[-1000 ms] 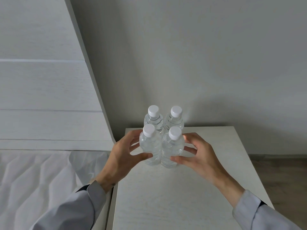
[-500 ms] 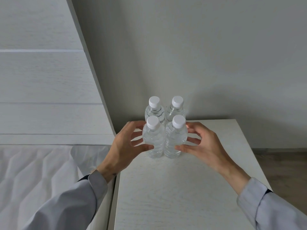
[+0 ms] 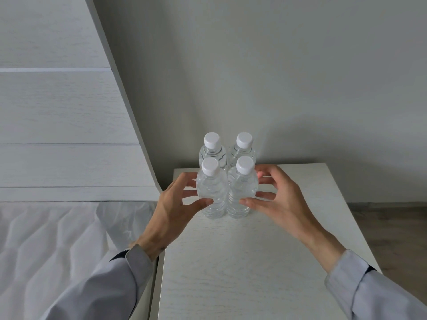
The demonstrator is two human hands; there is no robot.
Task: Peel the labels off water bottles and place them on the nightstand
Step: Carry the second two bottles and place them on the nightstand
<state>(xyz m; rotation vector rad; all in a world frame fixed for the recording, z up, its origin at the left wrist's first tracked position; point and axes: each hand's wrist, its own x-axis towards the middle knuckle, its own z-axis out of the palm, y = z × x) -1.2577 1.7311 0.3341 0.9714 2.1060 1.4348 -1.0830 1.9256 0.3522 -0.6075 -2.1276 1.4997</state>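
Several clear, label-free water bottles with white caps stand in a tight square at the back of the white nightstand [image 3: 254, 262]. My left hand [image 3: 175, 211] cups the front left bottle [image 3: 211, 192], with the thumb on its front and the fingers spread at its left side. My right hand [image 3: 277, 199] holds the front right bottle [image 3: 242, 190], thumb on the front and fingers on its right side. The back left bottle [image 3: 212, 146] and back right bottle [image 3: 243, 145] stand just behind, untouched.
A white bed [image 3: 46, 250] with a panelled headboard [image 3: 57, 112] lies left of the nightstand. A grey wall [image 3: 277, 77] rises right behind the bottles. Wooden floor [image 3: 397, 227] shows to the right of the nightstand.
Both hands have stayed around the two front bottles. The view has shifted slightly, and the bottles sit a little closer to the back pair.
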